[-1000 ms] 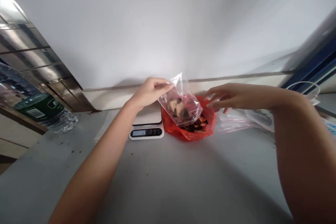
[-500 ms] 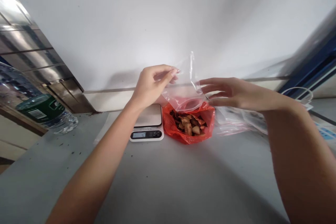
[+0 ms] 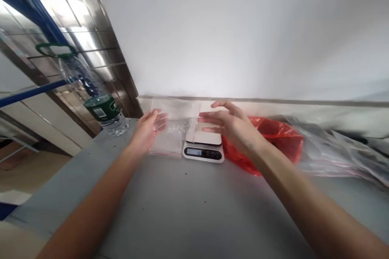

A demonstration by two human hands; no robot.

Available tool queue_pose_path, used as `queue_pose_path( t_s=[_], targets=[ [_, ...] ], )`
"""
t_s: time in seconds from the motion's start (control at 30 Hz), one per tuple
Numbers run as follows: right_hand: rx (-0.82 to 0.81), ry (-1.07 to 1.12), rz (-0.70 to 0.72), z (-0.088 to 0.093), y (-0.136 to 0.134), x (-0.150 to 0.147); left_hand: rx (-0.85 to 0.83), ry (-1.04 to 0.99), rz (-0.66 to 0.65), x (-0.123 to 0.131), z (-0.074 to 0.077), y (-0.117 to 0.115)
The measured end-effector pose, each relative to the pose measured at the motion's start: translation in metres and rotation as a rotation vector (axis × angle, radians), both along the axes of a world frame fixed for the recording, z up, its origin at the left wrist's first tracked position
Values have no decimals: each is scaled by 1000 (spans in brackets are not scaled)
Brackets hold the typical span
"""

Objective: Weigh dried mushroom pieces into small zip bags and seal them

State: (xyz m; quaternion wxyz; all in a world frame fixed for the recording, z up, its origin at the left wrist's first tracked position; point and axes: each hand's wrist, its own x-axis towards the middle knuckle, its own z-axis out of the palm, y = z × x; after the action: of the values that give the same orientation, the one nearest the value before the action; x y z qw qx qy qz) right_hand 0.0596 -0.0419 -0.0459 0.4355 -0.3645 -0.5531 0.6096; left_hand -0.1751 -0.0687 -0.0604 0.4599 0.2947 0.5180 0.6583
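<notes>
My left hand point(image 3: 147, 129) pinches a clear plastic bag point(image 3: 178, 110), which stretches to the right in front of the wall; the hand is partly blurred. Beneath it more clear bags point(image 3: 165, 149) lie flat on the table. My right hand point(image 3: 232, 123) hovers over the white kitchen scale point(image 3: 203, 154), fingers apart and holding nothing that I can see. Behind the right wrist stands a red plastic bag point(image 3: 287, 139) with its mouth open; its contents are mostly hidden from this angle.
At the left table edge stands a large water bottle point(image 3: 106, 111) with a green label and handle. Several zip bags point(image 3: 328, 160) lie right of the red bag. A white wall point(image 3: 243, 40) rises behind the grey table point(image 3: 188, 210).
The view has turned left. My left hand has carried the clear bag from above the red bag to left of the scale. My right hand has moved left, over the scale.
</notes>
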Motion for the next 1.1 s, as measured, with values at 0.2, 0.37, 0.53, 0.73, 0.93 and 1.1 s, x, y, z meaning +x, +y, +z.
queue_pose_path(
  t_s=[0.2,0.37,0.53,0.73,0.93,1.1],
  targets=[
    [-2,-397,77,-2,3,-58,26,-46,-7,-42,-6,-15],
    [-33,-214,84,-9,9,-87,53,-42,-44,-42,1,-18],
    [427,-358,-178,-1,20,-87,-123,188,137,-42,-3,-15],
    [1234,-996,202,-14,-3,-95,79,697,171,-58,-11,-13],
    [1166,-1046,504,-53,-6,-95,43,1145,-354,-52,-31,-3],
    [1253,-937,477,-47,-5,-67,17,1171,-460,-51,-51,7]
  ],
)
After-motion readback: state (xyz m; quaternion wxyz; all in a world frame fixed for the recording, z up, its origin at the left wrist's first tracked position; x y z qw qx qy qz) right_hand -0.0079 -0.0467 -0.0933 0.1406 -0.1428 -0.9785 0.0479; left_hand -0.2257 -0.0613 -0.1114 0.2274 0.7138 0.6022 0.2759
